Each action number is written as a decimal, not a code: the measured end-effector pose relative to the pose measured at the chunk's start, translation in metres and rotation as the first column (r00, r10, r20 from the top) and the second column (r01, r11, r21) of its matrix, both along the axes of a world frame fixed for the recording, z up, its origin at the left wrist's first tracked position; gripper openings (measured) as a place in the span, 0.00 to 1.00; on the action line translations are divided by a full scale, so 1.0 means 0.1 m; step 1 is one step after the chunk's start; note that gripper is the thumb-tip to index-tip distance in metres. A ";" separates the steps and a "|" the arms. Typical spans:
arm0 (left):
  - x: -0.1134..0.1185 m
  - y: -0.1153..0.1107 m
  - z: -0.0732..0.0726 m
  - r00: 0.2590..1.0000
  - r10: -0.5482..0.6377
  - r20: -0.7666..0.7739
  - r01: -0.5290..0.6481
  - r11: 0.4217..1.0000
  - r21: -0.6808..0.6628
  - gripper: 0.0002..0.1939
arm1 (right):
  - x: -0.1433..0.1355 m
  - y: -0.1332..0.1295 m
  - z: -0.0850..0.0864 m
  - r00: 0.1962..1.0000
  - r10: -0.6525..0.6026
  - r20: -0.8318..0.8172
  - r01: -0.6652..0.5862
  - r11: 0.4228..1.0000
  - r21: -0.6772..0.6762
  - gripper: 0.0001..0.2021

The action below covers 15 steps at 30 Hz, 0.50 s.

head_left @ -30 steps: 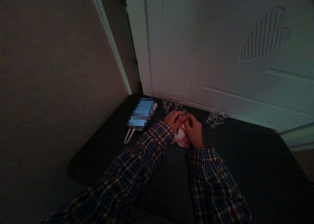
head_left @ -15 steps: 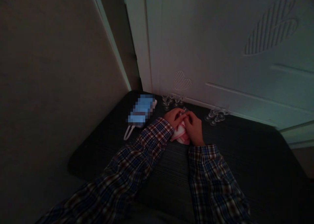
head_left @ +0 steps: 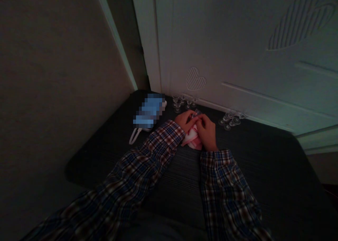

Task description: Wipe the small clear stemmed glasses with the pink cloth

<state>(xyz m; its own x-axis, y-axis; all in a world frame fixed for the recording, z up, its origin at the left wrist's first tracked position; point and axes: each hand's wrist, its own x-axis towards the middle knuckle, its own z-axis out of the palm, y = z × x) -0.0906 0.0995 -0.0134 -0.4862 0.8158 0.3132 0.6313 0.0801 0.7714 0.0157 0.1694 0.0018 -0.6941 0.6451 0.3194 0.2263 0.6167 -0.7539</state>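
Both of my hands meet over the dark table, around a pink and white cloth (head_left: 194, 139). My left hand (head_left: 185, 121) curls its fingers at the cloth's upper end, where part of a small clear glass (head_left: 196, 112) shows; most of that glass is hidden. With bent fingers, my right hand (head_left: 207, 131) pinches the cloth against the glass from the other side. The lower part of the cloth hangs down between my wrists onto the tabletop.
Several small stemmed glasses (head_left: 178, 104) stand behind my left hand, and another group of glasses (head_left: 229, 120) is to the right. A phone (head_left: 149, 111) with a white cable (head_left: 134, 135) lies at the left. The white panel (head_left: 237, 51) with hearts borders the dark table (head_left: 253, 156).
The whole view has shifted slightly, so things sit a little higher in the picture. My hands stay together on the cloth and the glass, with only slight finger movement.
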 end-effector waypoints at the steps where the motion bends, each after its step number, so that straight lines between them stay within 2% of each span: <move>1: 0.00 0.00 0.00 1.000 0.001 0.000 -0.001 1.000 -0.004 0.14 | 0.00 0.00 0.00 1.000 -0.005 0.003 0.005 1.000 0.003 0.11; 7: 0.01 -0.01 0.04 1.000 0.008 -0.018 -0.008 1.000 -0.021 0.13 | -0.01 0.00 -0.01 1.000 -0.011 0.014 0.011 1.000 0.002 0.12; 15: 0.00 0.01 -0.01 0.999 0.018 -0.036 -0.018 1.000 -0.008 0.14 | 0.00 0.00 -0.01 1.000 0.000 0.007 0.000 1.000 0.014 0.11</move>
<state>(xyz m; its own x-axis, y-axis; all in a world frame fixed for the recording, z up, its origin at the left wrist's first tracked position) -0.0910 0.1007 -0.0147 -0.4895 0.8095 0.3241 0.6571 0.0980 0.7474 0.0153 0.1697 0.0010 -0.6965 0.6405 0.3234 0.2314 0.6272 -0.7437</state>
